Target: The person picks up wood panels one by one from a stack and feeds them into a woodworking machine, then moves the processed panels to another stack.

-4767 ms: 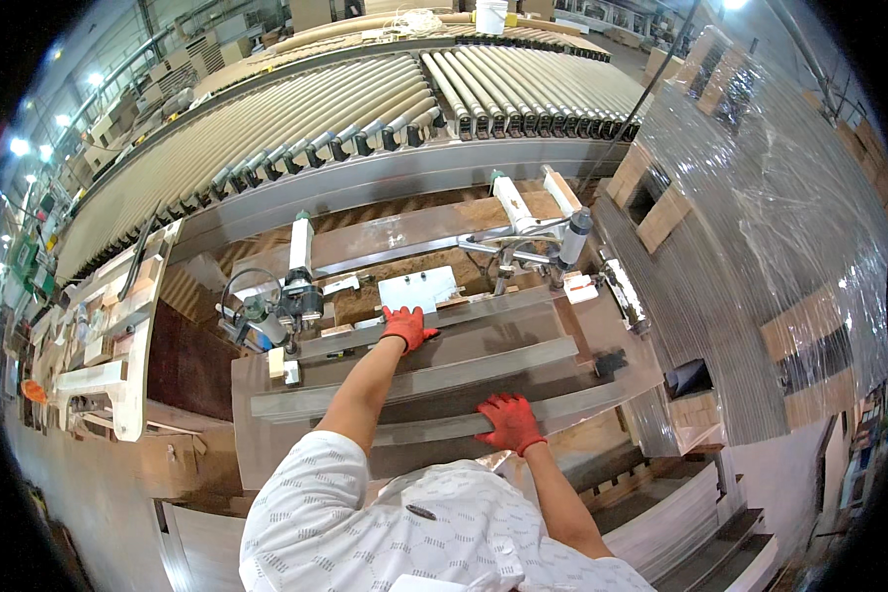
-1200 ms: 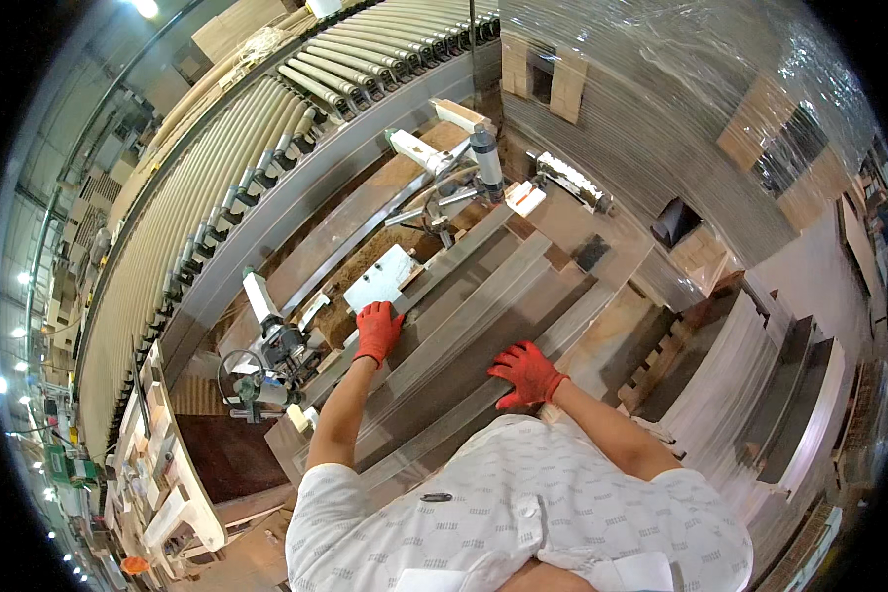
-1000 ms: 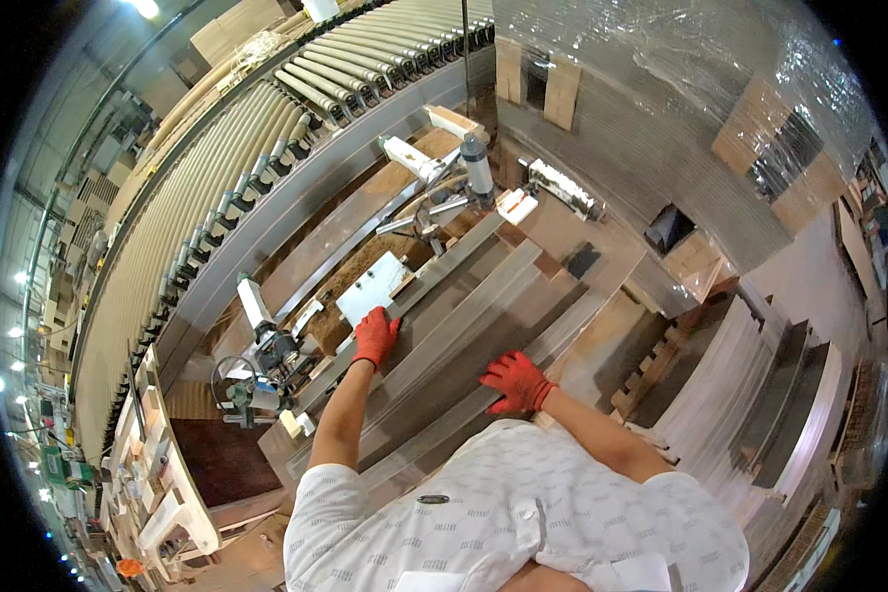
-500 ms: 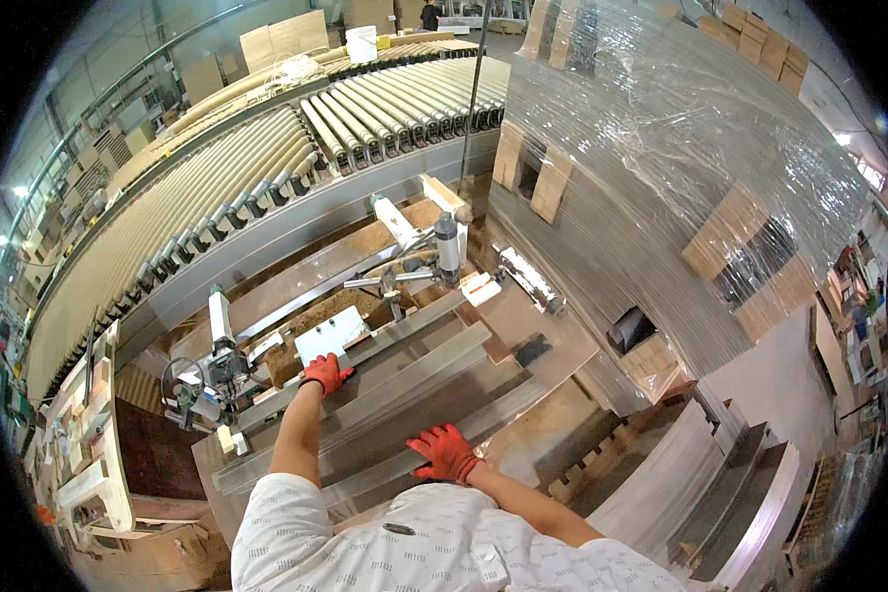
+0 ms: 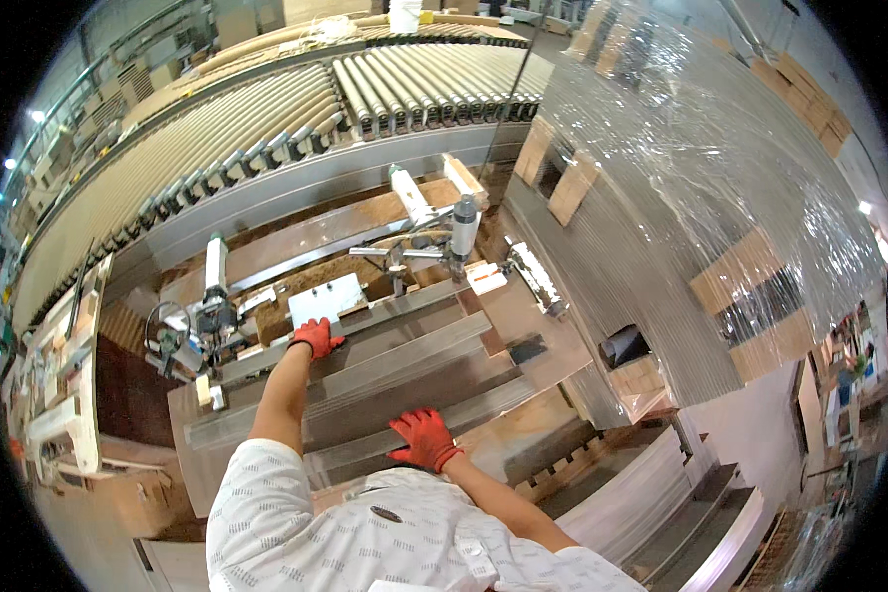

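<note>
The red-gloved left hand [image 5: 315,338], fingers loosely spread, lay just beside the white rectangular plate [image 5: 327,299]. The red-gloved right hand [image 5: 424,440] splayed over a long grey board [image 5: 488,402]. Neither gripped anything.

I see fairly bright, even light on the left hand [image 5: 316,338] and right hand [image 5: 425,440]. Ceiling lamps [image 5: 37,116] glow far to their left; glare streaks the stretch wrap [image 5: 681,163] rightward. Beyond them, the roller conveyor [image 5: 202,143] bends toward black fisheye edges.
</note>
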`<state>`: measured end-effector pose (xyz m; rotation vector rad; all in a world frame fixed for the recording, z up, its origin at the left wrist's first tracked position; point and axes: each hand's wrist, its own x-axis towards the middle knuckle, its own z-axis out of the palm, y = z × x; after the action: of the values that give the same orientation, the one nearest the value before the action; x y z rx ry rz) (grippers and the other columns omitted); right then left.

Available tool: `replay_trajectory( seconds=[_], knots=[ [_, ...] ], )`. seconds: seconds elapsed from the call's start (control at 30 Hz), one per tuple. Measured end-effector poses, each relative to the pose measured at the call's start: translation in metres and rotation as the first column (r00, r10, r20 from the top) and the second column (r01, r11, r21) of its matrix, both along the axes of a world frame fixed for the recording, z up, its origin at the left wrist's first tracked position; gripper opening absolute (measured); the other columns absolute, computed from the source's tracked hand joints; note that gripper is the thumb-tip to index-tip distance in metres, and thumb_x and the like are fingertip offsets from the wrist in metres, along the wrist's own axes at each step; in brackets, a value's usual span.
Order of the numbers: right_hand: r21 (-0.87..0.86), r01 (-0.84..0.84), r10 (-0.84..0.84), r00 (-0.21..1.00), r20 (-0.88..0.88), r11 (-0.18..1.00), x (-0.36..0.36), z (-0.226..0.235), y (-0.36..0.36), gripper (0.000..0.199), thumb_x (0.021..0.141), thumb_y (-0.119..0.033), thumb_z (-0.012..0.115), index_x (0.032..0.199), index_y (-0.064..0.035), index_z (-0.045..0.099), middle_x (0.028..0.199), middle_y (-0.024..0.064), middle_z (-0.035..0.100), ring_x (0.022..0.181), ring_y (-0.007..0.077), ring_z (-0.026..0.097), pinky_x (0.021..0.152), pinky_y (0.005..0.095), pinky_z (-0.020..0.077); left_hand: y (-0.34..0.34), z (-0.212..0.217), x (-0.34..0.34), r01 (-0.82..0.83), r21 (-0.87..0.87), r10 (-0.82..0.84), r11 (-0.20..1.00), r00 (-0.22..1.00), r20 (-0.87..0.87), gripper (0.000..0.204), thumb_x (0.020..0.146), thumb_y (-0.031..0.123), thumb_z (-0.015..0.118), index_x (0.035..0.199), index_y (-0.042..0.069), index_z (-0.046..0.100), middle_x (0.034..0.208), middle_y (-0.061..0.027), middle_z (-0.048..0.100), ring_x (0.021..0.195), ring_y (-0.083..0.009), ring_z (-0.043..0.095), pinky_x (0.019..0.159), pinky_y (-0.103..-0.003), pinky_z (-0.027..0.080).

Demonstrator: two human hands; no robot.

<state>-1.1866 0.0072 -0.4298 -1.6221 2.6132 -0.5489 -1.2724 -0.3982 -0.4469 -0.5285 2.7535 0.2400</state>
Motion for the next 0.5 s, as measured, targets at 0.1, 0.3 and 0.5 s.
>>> replay_trajectory(
  seconds=[0.1, 0.3, 0.5],
  knots=[
    [0.031, 0.0, 0.0, 1.0, 0.016, 1.0, 0.0, -0.004, -0.005, 0.077, 0.077, -0.07, 0.076, 0.133, -0.0174, 0.068, 0.128, 0.0114, 0.069, 0.118, 0.0334, 0.064, 0.106, 0.0513, 0.0441, -0.003, -0.002, 0.0, 0.003, 0.005, -0.003, 1.0, 1.0, -0.005, 0.082, 0.091, 0.072, 0.068, 0.137, 0.005, 0.056, 0.137, -0.0294, 0.061, 0.122, -0.0479, 0.063, 0.102, -0.058, 0.051],
    [0.062, 0.053, -0.056, 0.997, 0.044, 0.997, 0.0, -0.006, -0.01, 0.076, 0.073, -0.069, 0.079, 0.129, -0.0188, 0.07, 0.133, 0.0124, 0.068, 0.122, 0.0361, 0.063, 0.11, 0.0517, 0.0422, -0.001, 0.009, -0.007, -0.018, 0.033, 0.016, 0.999, 0.997, 0.073, 0.085, 0.093, 0.075, 0.063, 0.144, 0.007, 0.053, 0.145, -0.0278, 0.058, 0.132, -0.0475, 0.058, 0.108, -0.058, 0.048],
    [0.116, 0.054, -0.064, 0.995, 0.08, 0.992, -0.008, 0.0, -0.019, 0.076, 0.074, -0.067, 0.08, 0.133, -0.0203, 0.069, 0.138, 0.0122, 0.065, 0.13, 0.0352, 0.058, 0.112, 0.0528, 0.04, -0.011, 0.011, -0.016, -0.048, 0.036, 0.043, 0.998, 0.988, 0.147, 0.092, 0.092, 0.08, 0.059, 0.151, 0.01, 0.049, 0.15, -0.0249, 0.055, 0.135, -0.0466, 0.056, 0.109, -0.057, 0.047]
  ],
)
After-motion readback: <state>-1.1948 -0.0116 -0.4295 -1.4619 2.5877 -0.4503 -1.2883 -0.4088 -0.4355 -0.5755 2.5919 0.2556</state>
